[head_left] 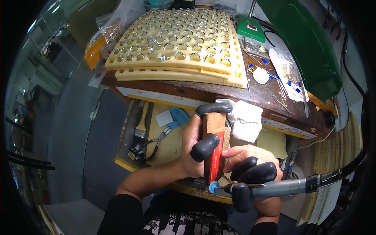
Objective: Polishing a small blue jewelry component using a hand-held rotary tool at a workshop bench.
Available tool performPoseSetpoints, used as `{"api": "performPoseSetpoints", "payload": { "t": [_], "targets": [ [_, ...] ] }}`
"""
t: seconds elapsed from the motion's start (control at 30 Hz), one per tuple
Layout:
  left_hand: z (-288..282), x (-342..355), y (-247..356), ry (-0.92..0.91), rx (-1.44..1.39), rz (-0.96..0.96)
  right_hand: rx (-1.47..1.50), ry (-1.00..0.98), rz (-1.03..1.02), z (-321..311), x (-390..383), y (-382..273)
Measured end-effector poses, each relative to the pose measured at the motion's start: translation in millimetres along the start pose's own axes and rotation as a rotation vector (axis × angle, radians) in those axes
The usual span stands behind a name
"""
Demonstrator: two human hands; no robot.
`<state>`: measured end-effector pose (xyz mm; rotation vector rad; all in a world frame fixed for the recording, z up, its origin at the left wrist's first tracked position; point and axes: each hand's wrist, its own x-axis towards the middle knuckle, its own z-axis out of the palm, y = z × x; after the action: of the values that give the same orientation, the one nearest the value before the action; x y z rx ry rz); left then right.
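My left hand [194, 156], with black covers on some fingers, grips a wooden block [214, 122] and a red-labelled, rough brown piece [216, 156] against it, just in front of a white cloth [246, 122]. My right hand [250, 168], also with black finger covers, holds a silver rotary handpiece [291, 187] with a small blue disc [213, 187] at its tip, at the lower end of the red piece. My right index fingertip rests at that piece's side.
Stacked cream trays of rings [170, 47] lie on the wooden bench [274, 107], beside a green case [250, 28], thin tools and a green lamp [305, 47]. An open drawer [168, 152] holds a brush [141, 121] and pliers [160, 139]. A cable curves down the right.
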<state>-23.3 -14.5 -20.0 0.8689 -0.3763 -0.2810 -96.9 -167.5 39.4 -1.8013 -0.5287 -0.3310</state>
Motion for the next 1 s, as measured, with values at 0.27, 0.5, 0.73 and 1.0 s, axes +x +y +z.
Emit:
{"api": "performPoseSetpoints", "payload": {
  "t": [0.27,0.5,0.73,1.0],
  "targets": [
    [-1.0,-0.2,7.4,-0.024,-0.181,-0.140,0.166,0.231,0.074,5.4,-5.2,13.8],
    [-7.0,-0.3,7.7,0.032,-0.278,-0.334,0.242,0.393,0.003,12.2,2.8,35.4],
    [1.0,3.1,6.2,-0.016,-0.111,-0.091,-0.038,0.367,-0.282,10.8,13.3,42.1],
    [0.3,4.5,5.7,-0.047,-0.063,-0.038,-0.162,0.311,-0.448,6.1,16.3,44.6]
  ]
}}
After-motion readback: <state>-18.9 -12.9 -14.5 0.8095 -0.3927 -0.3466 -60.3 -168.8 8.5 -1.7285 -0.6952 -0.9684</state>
